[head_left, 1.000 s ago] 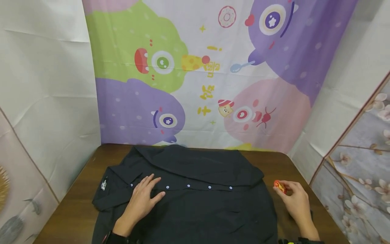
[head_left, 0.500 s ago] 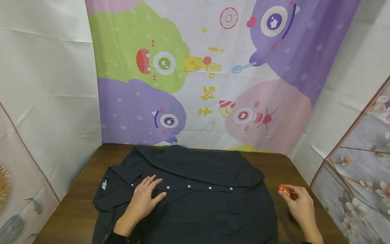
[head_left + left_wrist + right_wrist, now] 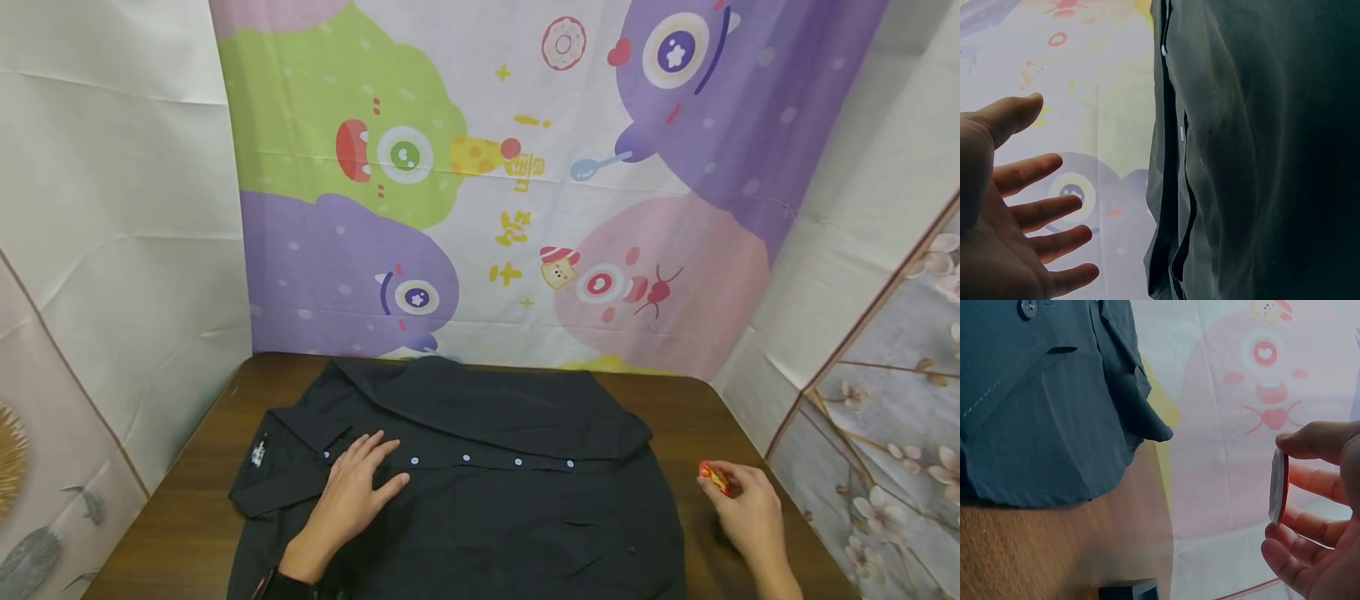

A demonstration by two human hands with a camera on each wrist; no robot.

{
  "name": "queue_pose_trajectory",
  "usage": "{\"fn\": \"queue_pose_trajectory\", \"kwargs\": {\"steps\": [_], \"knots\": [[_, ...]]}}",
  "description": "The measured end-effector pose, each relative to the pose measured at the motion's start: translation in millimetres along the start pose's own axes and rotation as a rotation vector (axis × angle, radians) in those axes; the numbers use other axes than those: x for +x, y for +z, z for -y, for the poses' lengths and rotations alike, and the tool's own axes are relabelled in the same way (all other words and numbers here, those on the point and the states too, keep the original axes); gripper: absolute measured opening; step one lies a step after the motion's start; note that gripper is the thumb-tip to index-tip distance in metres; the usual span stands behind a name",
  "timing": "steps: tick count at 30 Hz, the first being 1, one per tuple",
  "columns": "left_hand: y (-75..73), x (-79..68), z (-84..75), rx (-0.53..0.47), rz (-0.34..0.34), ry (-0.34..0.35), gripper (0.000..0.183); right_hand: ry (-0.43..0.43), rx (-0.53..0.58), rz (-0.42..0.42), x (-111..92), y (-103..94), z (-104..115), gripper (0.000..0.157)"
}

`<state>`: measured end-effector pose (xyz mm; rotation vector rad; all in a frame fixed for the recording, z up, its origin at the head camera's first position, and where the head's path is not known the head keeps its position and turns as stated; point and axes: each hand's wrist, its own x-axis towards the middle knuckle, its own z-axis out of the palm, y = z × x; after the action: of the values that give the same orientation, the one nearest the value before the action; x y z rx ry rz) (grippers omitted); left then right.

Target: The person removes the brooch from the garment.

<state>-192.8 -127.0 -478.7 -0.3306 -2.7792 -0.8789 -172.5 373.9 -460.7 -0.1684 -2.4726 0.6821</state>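
Note:
A black button-up shirt lies spread on the wooden table, its row of pale buttons running across and the far part folded over. My left hand is over the shirt's left side near the buttons, fingers spread; the left wrist view shows that hand with nothing in it. Off the shirt's right side, my right hand pinches a small flat red-and-yellow piece between thumb and fingers. Edge-on in the right wrist view, this piece shows a pale grey-white back and a red rim.
The brown wooden table shows around the shirt. A small dark block sits on the table near my right hand. White embroidery marks the folded sleeve at left. Behind the table hangs a cartoon-printed cloth, with pale cloth walls at both sides.
My right hand has moved a little to the right and toward me, still pinching the red-and-yellow piece. The left hand and the shirt stay in place.

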Motion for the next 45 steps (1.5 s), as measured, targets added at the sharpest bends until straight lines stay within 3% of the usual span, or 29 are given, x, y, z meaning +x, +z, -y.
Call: {"fn": "queue_pose_trajectory", "kwargs": {"steps": [18,35,45], "knots": [[3.3,0.2,2.3,-0.003,-0.031,0.016,0.048,0.111,-0.048,0.067,-5.9,-6.0,-18.4,0.031],[2.7,-0.4,2.9,-0.017,-0.018,0.007,0.049,0.197,-0.073,0.034,-10.8,-4.6,-36.3,0.03],[1.8,-0.9,2.9,-0.014,-0.022,0.007,0.047,0.221,-0.102,0.098,-9.6,-6.3,-50.1,0.033]]}}
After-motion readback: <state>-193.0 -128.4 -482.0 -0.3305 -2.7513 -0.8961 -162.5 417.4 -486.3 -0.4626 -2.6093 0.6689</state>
